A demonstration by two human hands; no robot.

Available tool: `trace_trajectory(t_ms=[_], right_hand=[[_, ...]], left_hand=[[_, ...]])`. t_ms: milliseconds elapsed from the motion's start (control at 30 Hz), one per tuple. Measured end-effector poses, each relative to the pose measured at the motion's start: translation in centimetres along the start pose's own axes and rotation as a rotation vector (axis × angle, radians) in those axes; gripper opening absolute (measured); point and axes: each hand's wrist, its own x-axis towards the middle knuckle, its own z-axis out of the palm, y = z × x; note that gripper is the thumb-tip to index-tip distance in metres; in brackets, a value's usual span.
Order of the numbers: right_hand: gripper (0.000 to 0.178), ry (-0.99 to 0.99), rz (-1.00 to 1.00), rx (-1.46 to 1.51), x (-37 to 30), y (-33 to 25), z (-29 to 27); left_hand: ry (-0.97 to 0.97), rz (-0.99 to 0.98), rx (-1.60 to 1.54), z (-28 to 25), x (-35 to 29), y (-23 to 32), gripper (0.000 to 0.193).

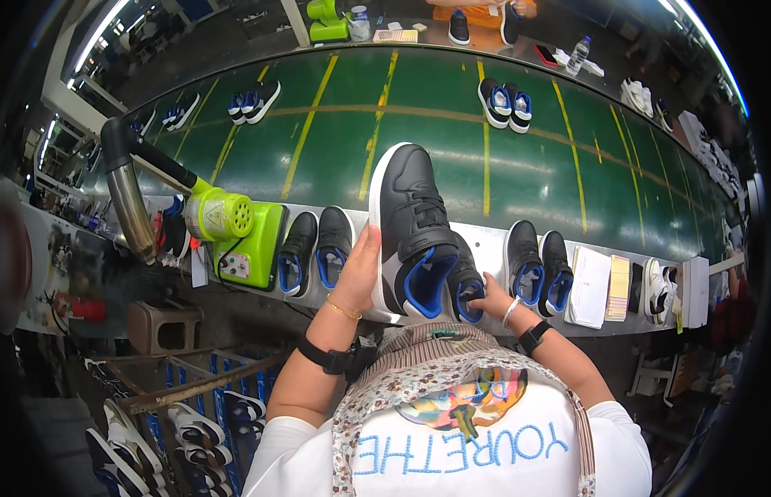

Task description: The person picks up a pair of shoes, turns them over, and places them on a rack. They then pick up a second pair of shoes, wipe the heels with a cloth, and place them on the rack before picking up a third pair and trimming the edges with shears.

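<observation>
My left hand grips the side of a black shoe with a white sole and blue lining, holding it up over the metal ledge in front of me. My right hand rests on the heel of a second matching black shoe, which sits low beside the first. A pair of black shoes lies on the ledge to the left of my hands, and another pair lies to the right.
A green conveyor belt with yellow lines carries more pairs. A lime-green heat machine with a metal duct stands left. Papers lie right. A rack of shoes sits lower left. A person in orange works across the belt.
</observation>
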Motion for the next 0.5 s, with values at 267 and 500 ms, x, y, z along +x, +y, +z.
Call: trace_trajectory(t_ms=[267,500], right_hand=[[0.083,0.067,-0.131,0.068,3.1,3.8,2.1],[0.073,0.169,-0.077,-0.048,0.7,0.0,1.0]], left_hand=[[-0.022,0.046,0.009,0.6,-0.3,1.1,0.053],[-0.049,0.152,0.124,1.4,-0.6,2.4,0.064]])
